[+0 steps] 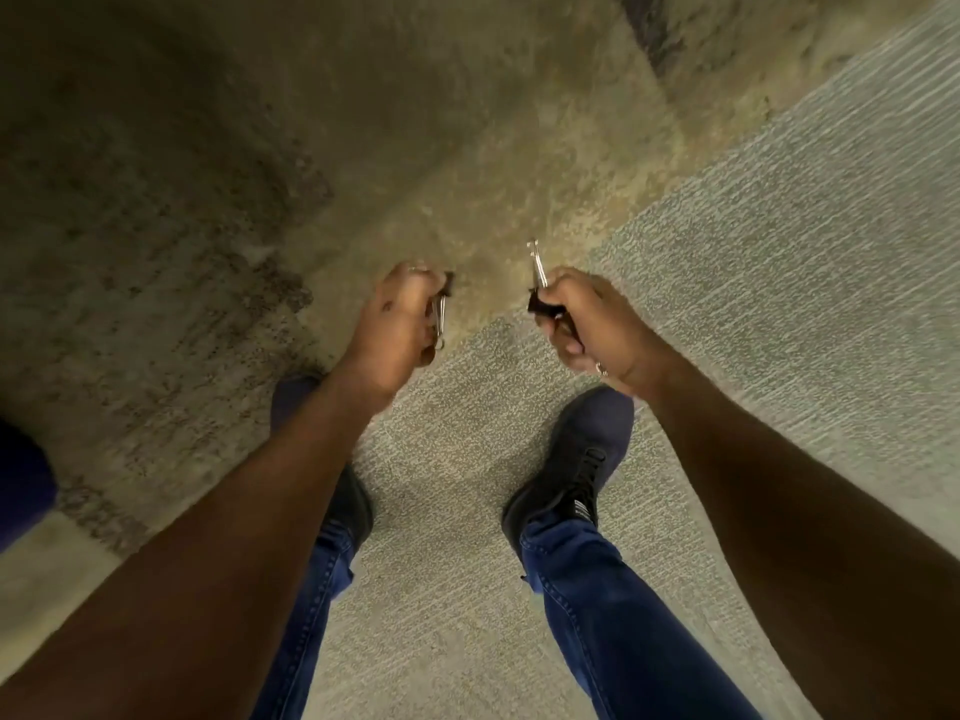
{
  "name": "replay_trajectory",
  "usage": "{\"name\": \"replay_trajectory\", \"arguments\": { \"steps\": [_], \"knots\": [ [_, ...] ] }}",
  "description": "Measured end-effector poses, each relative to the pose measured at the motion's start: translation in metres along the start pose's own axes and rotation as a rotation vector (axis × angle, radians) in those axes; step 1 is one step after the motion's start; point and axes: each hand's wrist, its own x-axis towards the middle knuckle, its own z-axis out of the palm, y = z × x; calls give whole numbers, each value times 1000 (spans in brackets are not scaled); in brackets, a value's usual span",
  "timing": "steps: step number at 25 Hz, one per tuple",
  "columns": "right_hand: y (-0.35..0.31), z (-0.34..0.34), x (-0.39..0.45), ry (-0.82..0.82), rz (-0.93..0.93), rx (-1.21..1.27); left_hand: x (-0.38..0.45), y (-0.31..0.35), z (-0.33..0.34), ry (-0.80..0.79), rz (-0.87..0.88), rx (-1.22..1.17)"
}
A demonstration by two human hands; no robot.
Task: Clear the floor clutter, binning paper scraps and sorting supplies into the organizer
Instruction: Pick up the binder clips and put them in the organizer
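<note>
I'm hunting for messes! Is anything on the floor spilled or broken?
Nothing spilled or broken shows. The carpet is bare here. Each hand holds binder clips: the left hand one clip, the right hand another. The picture is blurry.

Rough carpet [779, 226], seemingly metal-handled binder clips [537, 298]

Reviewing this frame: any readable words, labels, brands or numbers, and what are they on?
None readable.
Right shoe: pale stripes on its side, no letters legible.
Binder clips in the left hand and right hand: no markings visible.
Carpet: pattern only.
</note>
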Motion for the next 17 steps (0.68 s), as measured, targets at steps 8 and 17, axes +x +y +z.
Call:
{"name": "replay_trajectory", "arguments": {
  "steps": [8,17],
  "knots": [
    [-167,95,-211,-301,-173,253,-223,173,-30,-317,244,-651],
    [-360,217,-439,-392,-487,164,-466,340,-84,-515,565,-1045]
  ]
}}
